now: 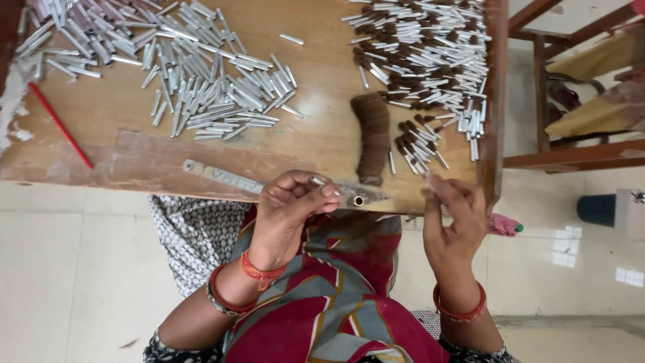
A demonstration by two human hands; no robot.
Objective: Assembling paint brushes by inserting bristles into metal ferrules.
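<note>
At the near edge of the wooden table (121, 128), the left hand (289, 208) pinches a small silver metal tube (318, 181) between its fingertips, while the right hand (453, 215) is closed on a thin tuft of brown bristle (430, 180). Beside them lies a brown bristle bundle (373, 138). Farther back: empty silver tubes (201, 87) left, bristle-filled tubes (423, 47) at the right corner, a red stick (60, 124) near the left edge.

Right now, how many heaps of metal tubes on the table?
3: plain tubes top left, plain tubes centre, bristle-filled tubes top right. The top-left heap runs off frame, so more may be hidden.
</note>
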